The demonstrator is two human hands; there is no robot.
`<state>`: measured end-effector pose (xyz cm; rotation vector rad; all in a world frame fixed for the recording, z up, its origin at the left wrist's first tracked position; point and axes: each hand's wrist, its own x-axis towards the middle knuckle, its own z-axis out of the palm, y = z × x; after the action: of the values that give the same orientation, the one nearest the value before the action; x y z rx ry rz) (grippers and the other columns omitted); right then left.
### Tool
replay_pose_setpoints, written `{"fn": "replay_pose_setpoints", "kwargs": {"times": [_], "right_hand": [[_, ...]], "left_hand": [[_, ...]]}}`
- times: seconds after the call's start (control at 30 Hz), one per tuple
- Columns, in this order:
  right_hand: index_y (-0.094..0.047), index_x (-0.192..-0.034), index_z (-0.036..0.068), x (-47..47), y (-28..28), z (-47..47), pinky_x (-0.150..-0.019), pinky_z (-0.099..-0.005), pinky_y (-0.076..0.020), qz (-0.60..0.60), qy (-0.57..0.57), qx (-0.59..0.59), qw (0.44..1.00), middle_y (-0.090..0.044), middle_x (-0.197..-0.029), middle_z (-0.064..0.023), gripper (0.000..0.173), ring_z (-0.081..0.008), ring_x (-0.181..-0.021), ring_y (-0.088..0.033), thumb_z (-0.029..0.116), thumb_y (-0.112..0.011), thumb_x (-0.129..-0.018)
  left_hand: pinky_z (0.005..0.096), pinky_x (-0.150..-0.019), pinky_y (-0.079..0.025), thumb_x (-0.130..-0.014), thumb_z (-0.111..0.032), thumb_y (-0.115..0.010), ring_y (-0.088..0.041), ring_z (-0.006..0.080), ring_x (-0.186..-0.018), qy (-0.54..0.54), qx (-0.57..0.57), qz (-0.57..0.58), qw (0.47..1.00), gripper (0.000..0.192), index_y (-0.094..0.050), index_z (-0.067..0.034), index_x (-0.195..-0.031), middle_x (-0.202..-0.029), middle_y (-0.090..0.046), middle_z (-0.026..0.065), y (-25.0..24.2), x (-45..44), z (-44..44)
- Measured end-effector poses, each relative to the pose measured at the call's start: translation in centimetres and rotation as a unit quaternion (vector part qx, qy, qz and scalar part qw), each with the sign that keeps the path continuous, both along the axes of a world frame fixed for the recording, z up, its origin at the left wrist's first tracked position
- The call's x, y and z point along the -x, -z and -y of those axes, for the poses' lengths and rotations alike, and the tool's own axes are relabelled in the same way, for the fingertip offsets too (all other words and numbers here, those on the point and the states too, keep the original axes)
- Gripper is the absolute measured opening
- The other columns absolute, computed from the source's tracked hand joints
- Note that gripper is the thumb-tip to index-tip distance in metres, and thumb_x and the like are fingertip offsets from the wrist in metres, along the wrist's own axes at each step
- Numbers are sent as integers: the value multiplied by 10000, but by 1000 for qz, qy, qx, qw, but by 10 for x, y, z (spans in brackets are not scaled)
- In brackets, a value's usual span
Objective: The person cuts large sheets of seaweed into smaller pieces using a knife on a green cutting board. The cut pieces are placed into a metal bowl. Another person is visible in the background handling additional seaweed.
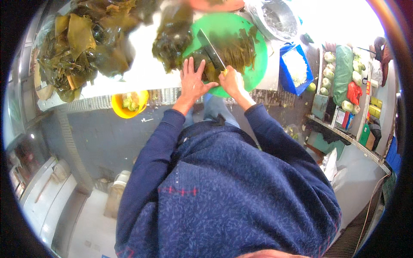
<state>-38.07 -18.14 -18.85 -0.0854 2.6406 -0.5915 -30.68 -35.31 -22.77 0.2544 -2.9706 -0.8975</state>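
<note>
On a round green cutting board [237,22] lies dark kelp, cut into strips [237,51] on the right side. My right hand [231,80] grips the yellow handle of a kitchen knife [211,48], whose wide blade points up and to the left over the kelp. Flat and with its fingers spread, my left hand [193,80] rests on uncut kelp at the board's lower left edge, left of the blade. A heap of whole kelp [172,38] touches the board's left side. More broad kelp sheets [77,42] are piled at the far left of the white table.
Right of the board stand a metal bowl lined with plastic [279,19] and a blue basket [300,85] of white shreds. A yellow bucket [115,109] with vegetable scraps is below the table edge. Shelves at the right hold vegetables and a green sack [343,71].
</note>
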Motion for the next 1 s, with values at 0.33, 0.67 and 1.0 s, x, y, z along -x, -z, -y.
{"fn": "replay_pose_setpoints", "kwargs": {"times": [0.33, 0.67, 1.0], "right_hand": [[-661, -1194, 48, -13, 0, -24, -873, -566, -579, -4, -12, -7, 1000, -759, -994, -281, 356, -498, -972, -734, 283, -734, -937], [-654, -1207, 50, 5, 6, -57, -901, -569, -564, 6, 11, -24, 1000, -751, -1030, -293, 357, -504, -997, -719, 300, -703, -956], [-680, -1155, 15, 28, 13, -88, -883, -567, -567, -39, 46, -11, 998, -750, -980, -302, 348, -513, -979, -720, 288, -712, -942]], "left_hand": [[685, -1129, -406, -819, -437, -890, -405, 445, -1502, -21, 104, 8, 994, 866, -526, -304, -1593, -1656, -427, 218, 15, 15, -18], [556, -1069, -472, -698, -371, -974, -515, 408, -1346, -33, 88, 43, 995, 986, -550, -170, -1566, -1583, -507, 198, -5, 30, -2], [498, -1115, -523, -680, -182, -976, -517, 424, -1364, 17, -23, -25, 999, 952, -562, -116, -1536, -1557, -525, 197, 18, 69, -36]]}}
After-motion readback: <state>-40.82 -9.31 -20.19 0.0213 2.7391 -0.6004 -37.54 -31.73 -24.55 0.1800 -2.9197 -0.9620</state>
